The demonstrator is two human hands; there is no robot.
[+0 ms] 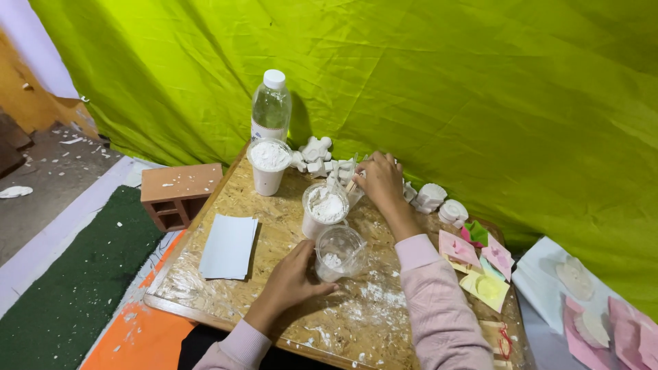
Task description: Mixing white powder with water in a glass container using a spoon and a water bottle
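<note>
Chipboard table [274, 226], dusted with white powder, seen from the head camera only.

Hidden or unclear: the right hand's [379, 179] fingertips are lost among small white cast pieces [317, 155] at the far edge, next to a thin wooden stick [351, 186]; whether they pinch the stick or a piece cannot be told. The clear cup's [339, 252] near side is covered by the left hand [293, 279]. Both forearms, in pink sleeves, are cut off by the lower frame edge. The coloured moulds [473, 260] at the right are partly behind the right sleeve.

Clear cup: transparent plastic, upright, near the middle of the table, a small heap of white powder at its bottom, walls smeared white. Just behind it stands a second cup [325, 209] filled with white powder; further back a white cup [269, 166] heaped with powder, and behind that a clear plastic bottle [271, 106] with a white cap.

Hands: left hand wraps the clear cup from its left side, thumb forward, fingers curled around the wall and touching it. Right arm reaches forward past the cups, wrist bent, fingers bunched together and pointing down.

Other: pale sheet of paper [229, 246] lies flat at left; a brick [179, 194] sits at the table's left corner; green cloth [445, 89] hangs behind.
</note>
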